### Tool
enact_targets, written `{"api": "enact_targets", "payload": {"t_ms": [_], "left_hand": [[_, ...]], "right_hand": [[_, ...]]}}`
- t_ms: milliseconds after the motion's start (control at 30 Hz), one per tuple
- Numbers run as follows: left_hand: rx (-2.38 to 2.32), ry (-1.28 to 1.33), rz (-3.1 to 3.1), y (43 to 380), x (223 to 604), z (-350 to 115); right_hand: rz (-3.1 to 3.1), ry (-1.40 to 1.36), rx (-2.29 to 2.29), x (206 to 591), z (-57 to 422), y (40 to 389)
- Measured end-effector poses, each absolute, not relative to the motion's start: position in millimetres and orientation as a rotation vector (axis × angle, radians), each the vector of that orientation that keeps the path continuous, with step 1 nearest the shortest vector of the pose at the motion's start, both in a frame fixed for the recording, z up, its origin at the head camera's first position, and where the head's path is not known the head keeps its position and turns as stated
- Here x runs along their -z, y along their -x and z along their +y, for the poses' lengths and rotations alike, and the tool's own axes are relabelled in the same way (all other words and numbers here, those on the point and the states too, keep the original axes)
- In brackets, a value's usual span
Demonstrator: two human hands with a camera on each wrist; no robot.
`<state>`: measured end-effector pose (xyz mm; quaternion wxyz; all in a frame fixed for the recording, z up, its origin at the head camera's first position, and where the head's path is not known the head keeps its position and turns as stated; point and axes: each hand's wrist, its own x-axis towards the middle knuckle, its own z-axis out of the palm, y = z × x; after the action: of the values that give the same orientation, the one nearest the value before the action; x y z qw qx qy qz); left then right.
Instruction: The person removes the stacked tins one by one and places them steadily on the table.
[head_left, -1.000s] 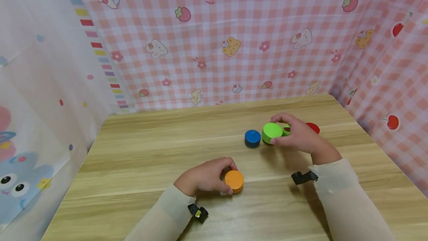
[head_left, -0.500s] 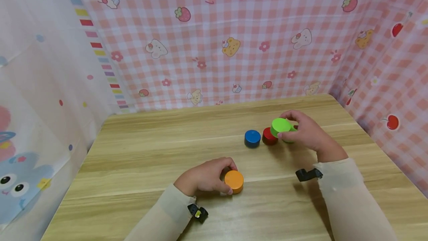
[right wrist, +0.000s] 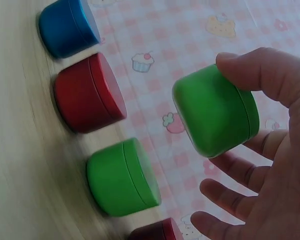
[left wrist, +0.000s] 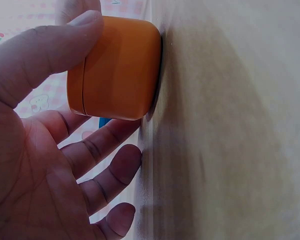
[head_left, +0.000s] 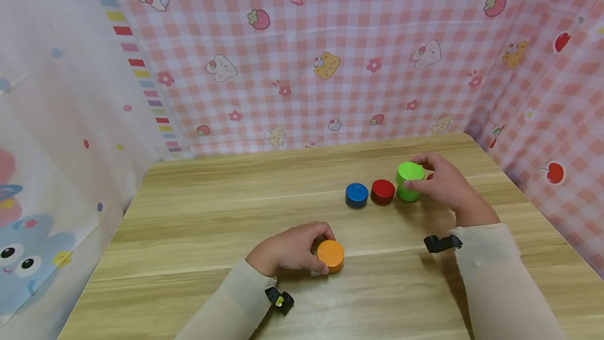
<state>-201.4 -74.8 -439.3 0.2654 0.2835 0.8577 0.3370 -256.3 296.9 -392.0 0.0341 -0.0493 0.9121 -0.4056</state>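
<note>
My left hand (head_left: 292,248) pinches an orange round lidded tin (head_left: 331,256) between thumb and fingers. In the left wrist view, that tin's base is right at the tabletop, and the lower fingers spread loosely beneath. Farther back on the right, my right hand (head_left: 441,185) grips a bright green tin (head_left: 410,171) of the same shape. The right wrist view shows this tin raised in the air, apart from a second green tin (right wrist: 122,180) standing on the table. Left of that one is a red tin (head_left: 383,192), then a blue tin (head_left: 356,195).
Another dark red tin (right wrist: 157,231) stands at the row's right end, mostly hidden behind my right hand in the head view. The wood-grain table (head_left: 212,198) ends at a pink checked curtain (head_left: 302,93), with a white curtain (head_left: 52,119) on the left.
My right hand has carried the green tin rightward, from in front of the red tin to over the second green tin. The left hand and the orange tin have stayed in place.
</note>
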Motion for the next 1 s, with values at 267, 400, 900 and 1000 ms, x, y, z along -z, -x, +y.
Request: {"api": "enact_targets", "payload": {"t_ms": [267,400,900,1000], "left_hand": [[-0.893,-0.757,2.323,200.2,437.9,-74.7],[-0.895,-0.753,2.321,200.3,438.5,-74.8],[-0.888,-0.766,2.322,201.5,438.5,-74.3],[-0.885,-0.768,2.325,201.5,438.4,-74.2]], "right_hand": [[2.785,0.059,1.306,395.5,312.7,258.3],[2.782,-0.003,1.33,396.6,319.5,258.1],[2.844,-0.309,1.385,406.5,353.0,254.4],[2.865,-0.345,1.417,410.4,358.1,253.4]]}}
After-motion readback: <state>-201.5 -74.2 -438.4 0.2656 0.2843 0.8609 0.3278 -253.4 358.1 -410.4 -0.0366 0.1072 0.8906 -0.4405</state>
